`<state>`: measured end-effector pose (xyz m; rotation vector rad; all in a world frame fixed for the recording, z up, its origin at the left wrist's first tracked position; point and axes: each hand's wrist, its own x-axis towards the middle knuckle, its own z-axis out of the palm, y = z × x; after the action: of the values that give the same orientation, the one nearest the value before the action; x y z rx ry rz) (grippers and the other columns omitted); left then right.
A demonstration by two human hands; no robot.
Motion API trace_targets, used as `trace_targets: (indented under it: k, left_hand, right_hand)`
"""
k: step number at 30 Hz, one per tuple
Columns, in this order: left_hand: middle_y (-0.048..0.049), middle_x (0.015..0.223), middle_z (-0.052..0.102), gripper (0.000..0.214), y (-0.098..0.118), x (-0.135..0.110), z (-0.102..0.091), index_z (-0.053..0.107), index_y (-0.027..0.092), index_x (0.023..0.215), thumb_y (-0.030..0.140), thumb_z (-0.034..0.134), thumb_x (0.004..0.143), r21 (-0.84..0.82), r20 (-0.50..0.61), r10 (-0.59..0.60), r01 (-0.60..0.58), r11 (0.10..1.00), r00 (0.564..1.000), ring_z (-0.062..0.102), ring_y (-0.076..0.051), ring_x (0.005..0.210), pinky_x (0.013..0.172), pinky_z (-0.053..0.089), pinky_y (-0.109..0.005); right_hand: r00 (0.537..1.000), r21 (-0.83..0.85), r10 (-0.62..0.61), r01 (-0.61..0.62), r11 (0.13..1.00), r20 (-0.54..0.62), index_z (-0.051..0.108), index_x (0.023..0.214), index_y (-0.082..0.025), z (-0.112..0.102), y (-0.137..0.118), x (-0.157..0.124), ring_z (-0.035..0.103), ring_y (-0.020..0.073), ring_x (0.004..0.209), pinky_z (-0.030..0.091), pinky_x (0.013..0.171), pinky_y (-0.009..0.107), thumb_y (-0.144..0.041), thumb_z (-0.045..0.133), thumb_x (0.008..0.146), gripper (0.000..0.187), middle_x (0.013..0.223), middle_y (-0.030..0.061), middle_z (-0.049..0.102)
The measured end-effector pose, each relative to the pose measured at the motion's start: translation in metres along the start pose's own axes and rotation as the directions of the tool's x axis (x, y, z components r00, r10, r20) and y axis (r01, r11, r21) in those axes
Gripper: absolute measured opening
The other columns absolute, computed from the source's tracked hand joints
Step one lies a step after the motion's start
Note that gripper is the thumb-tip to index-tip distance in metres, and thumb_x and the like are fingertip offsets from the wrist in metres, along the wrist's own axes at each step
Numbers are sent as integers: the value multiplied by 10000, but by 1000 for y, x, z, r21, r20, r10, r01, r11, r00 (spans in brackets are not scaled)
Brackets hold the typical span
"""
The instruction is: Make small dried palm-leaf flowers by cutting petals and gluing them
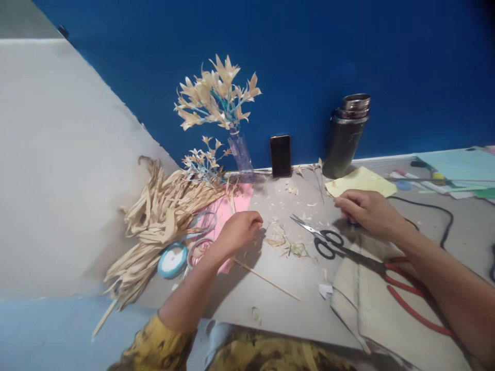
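Observation:
My left hand (240,231) hovers over the pink paper (240,198), fingers curled together; what they hold, if anything, is hidden. A thin wooden stick (266,278) lies below it. My right hand (367,212) is closed in a pinch at the edge of the yellow paper (361,181), and I cannot make out anything in the fingertips. Between the hands are small black-handled scissors (309,226), blades pointing away to the left, and a scatter of dry husk scraps (296,250). Red-handled shears (413,304) lie under my right forearm.
Dried corn husks (166,206) are heaped at the left, beside a blue ribbon roll (172,261). Husk flowers (220,93) stand in a clear plastic bottle (240,154). A phone (280,156) and a dark flask (345,139) stand by the blue wall. Coloured paper (460,167) lies at right.

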<state>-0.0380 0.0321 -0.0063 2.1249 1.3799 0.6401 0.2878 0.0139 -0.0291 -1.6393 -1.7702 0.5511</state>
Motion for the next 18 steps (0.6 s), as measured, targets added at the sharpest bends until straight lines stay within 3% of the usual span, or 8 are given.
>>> trace_targets:
  k: [3,7,11,13,15,17,18]
  left_hand:
    - [-43,694,668,199,-1,0,13,709,200,677,54,602,759,23,17,80,-80,996,997,596,-197,709,688,396,-297]
    - [-74,871,686,211,14,10,29,727,204,852,88,553,828,98,167,215,-234,967,962,604,-234,918,844,447,-356]
    - [-87,975,642,273,30,11,57,730,217,1041,113,588,832,112,345,348,-407,907,871,563,-238,974,840,467,-361]
    - [-87,969,633,214,33,10,71,752,226,928,112,601,827,68,388,386,-444,894,837,558,-239,972,819,468,-360]
    - [-81,920,648,162,32,12,78,742,211,772,119,618,821,-77,322,368,-363,929,873,572,-233,965,847,466,-368]
    - [-77,867,674,110,28,16,76,734,192,745,148,653,805,-354,228,224,-134,926,948,601,-204,875,811,481,-351]
    - [-77,840,683,63,25,18,73,733,178,759,175,679,791,-506,217,106,19,862,970,602,-180,785,744,485,-330]
  right_hand:
    - [999,57,25,-26,998,23,704,690,-218,7,1,-1,519,148,453,368,500,284,-465,578,865,328,565,14,659]
    - [999,42,-36,36,998,-4,743,741,-223,9,1,-2,605,181,545,422,552,292,-489,637,842,304,678,34,728]
    - [998,-39,-57,58,998,41,705,662,-220,8,-2,-3,616,185,572,415,566,291,-485,629,861,339,619,19,702]
    - [996,-74,-74,77,994,43,704,679,-219,9,-1,-2,620,181,582,415,581,288,-448,606,873,315,616,12,701]
    - [995,-99,-94,98,990,41,712,717,-216,12,2,-1,631,183,609,418,598,287,-411,588,876,280,642,15,714]
    - [993,-104,-110,114,988,44,718,747,-209,13,4,0,642,187,630,422,610,288,-383,572,880,263,678,26,729]
    - [992,-97,-117,121,988,47,721,768,-206,14,5,0,647,188,635,426,617,290,-366,564,881,251,704,31,738]
